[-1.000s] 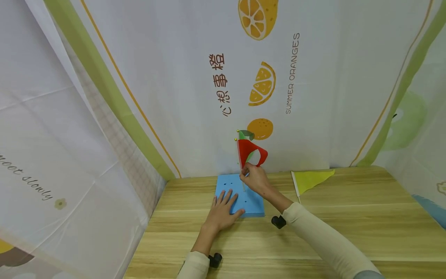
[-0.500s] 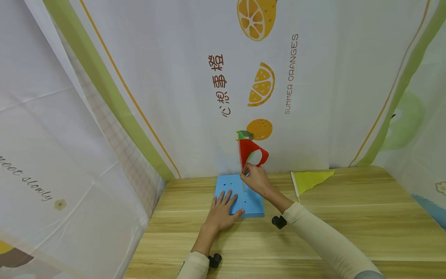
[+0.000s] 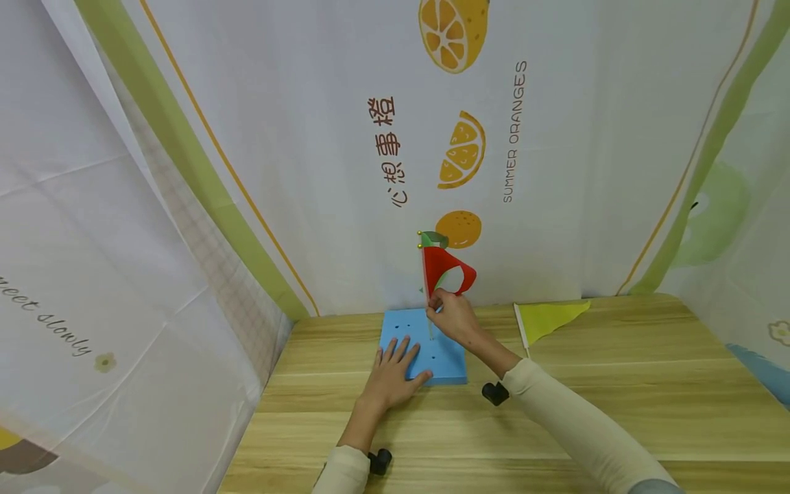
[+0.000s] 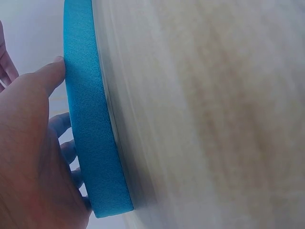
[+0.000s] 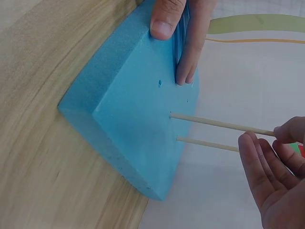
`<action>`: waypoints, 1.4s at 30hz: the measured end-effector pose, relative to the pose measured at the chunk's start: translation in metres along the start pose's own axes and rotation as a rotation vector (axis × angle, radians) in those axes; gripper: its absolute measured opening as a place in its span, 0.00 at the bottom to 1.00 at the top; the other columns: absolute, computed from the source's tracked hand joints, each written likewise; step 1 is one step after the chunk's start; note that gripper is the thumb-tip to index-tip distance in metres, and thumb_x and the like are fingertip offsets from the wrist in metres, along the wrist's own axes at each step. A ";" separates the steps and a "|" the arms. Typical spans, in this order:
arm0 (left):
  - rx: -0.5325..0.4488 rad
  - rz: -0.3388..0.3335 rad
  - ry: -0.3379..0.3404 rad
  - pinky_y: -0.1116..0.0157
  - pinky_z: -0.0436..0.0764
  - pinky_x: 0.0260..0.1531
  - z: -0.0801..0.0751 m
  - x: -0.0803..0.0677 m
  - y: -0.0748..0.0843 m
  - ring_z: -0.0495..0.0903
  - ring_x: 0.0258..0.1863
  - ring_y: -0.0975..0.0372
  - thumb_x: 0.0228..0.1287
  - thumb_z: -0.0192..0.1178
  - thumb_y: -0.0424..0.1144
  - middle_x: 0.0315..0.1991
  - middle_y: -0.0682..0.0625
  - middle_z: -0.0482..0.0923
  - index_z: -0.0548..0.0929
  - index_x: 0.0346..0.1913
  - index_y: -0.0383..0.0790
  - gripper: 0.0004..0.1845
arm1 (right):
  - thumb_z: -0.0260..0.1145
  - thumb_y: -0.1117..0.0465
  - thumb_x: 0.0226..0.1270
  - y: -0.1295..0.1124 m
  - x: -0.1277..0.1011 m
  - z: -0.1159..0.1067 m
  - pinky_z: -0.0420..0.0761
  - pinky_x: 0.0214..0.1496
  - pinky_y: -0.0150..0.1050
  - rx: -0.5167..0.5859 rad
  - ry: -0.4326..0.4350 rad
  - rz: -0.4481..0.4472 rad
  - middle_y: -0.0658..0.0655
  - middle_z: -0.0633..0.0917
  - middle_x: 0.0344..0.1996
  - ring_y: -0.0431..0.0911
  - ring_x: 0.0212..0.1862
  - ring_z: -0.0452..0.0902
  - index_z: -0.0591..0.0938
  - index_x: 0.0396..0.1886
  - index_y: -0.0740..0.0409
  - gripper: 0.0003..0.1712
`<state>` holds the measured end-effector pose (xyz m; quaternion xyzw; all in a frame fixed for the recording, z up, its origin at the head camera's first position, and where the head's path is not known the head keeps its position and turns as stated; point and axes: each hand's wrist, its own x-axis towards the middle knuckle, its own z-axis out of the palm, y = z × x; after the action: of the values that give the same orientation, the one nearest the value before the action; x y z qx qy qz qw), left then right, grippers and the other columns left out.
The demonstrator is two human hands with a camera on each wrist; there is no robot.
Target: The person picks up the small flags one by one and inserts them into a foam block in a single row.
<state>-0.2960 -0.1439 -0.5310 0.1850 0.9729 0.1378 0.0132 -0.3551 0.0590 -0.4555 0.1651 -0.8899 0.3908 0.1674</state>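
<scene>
Head view: red flag [image 3: 437, 263] stands above the right fingers [image 3: 439, 298].

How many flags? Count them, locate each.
3: the red flag above the blue block, the green flag behind it, partly hidden, the yellow flag lying on the table. Others may be hidden.

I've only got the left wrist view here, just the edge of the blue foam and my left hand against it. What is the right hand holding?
Observer: The right hand pinches a stick just below its red flag; the head view shows that.

Operator: And the bottom of that stick, is it touching the foam or hanging clear?

Observer: Touching: in the right wrist view its lower end meets the top face of the foam block, though how deep it sits I can't tell.
</scene>
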 end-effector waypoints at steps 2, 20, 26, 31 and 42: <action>0.002 0.003 0.003 0.37 0.49 0.84 0.000 0.000 0.000 0.47 0.88 0.44 0.78 0.49 0.71 0.87 0.47 0.53 0.63 0.85 0.51 0.43 | 0.72 0.63 0.71 0.001 0.000 -0.001 0.88 0.36 0.40 -0.004 -0.007 0.007 0.56 0.91 0.34 0.49 0.35 0.87 0.86 0.38 0.60 0.05; -0.011 0.015 0.010 0.36 0.49 0.84 0.000 0.000 0.000 0.48 0.87 0.43 0.78 0.52 0.68 0.87 0.45 0.53 0.64 0.85 0.49 0.42 | 0.72 0.65 0.69 0.027 -0.019 -0.017 0.79 0.28 0.33 -0.024 -0.053 -0.005 0.55 0.90 0.31 0.42 0.28 0.81 0.84 0.33 0.58 0.05; -0.021 0.021 0.017 0.36 0.50 0.84 0.000 -0.002 0.001 0.49 0.87 0.42 0.78 0.52 0.68 0.87 0.44 0.54 0.64 0.84 0.48 0.42 | 0.71 0.66 0.69 0.046 -0.030 -0.026 0.87 0.36 0.39 -0.023 -0.065 0.018 0.54 0.89 0.32 0.46 0.35 0.86 0.84 0.34 0.58 0.04; -0.026 0.026 0.017 0.35 0.49 0.84 0.000 -0.003 0.001 0.48 0.87 0.42 0.78 0.53 0.67 0.87 0.44 0.54 0.64 0.84 0.48 0.42 | 0.71 0.65 0.70 0.062 -0.040 -0.036 0.86 0.37 0.41 -0.059 -0.055 0.056 0.55 0.90 0.34 0.48 0.38 0.88 0.85 0.36 0.58 0.02; -0.018 0.024 0.018 0.36 0.49 0.84 0.001 -0.003 0.001 0.49 0.87 0.42 0.78 0.52 0.67 0.87 0.44 0.54 0.64 0.84 0.48 0.42 | 0.68 0.62 0.74 0.091 -0.061 -0.069 0.79 0.31 0.39 -0.092 -0.069 0.093 0.55 0.89 0.35 0.43 0.31 0.81 0.85 0.38 0.57 0.03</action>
<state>-0.2925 -0.1439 -0.5313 0.1952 0.9694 0.1485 0.0048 -0.3279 0.1787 -0.4954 0.1290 -0.9188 0.3511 0.1259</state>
